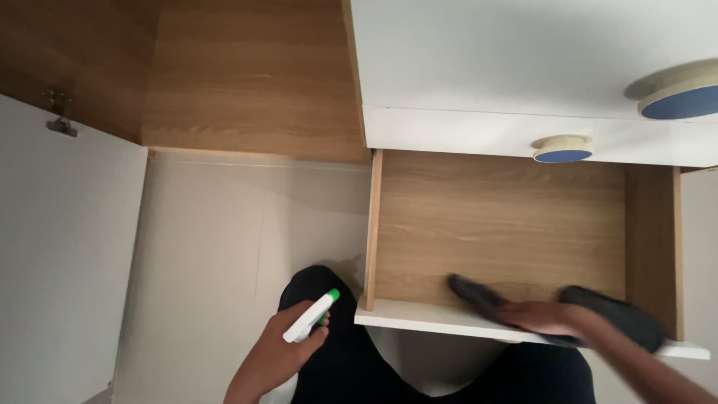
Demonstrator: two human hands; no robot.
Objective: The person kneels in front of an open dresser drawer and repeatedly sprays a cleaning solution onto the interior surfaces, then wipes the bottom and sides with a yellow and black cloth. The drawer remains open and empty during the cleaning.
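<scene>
Two hands are at work over an open drawer (508, 224) pulled out from a white cabinet (523, 67); the right hand (540, 317) lies flat, fingers spread, pressing a dark cloth (598, 310) against the wooden drawer bottom close to the white front edge, so it is pressing rather than clenching; the cloth shows on both sides of the hand, one end toward the left part of the drawer, the other bunched near the right wall; the left hand (288, 340) is closed around a white spray bottle (310, 318) with a green nozzle, held off to the left of the drawer, above the pale floor (202, 247) and the person's dark-clad knees, nozzle aimed up toward the drawer's left wall; as a judgement, the wiping looks under way and not finished: the cloth sits only along the near strip of the drawer bottom, while the middle and the far part toward the cabinet look bare and dry, with no wet sheen or streaks that I can make out; whether spray has already landed on the wood cannot be told; the drawer holds nothing else; above it, two round knobs (562, 148) with blue faces sit on closed white drawer fronts; to the left, a white door (60, 254) hangs open with a metal hinge (60, 112) showing, beside brown wood panelling (247, 75)
</scene>
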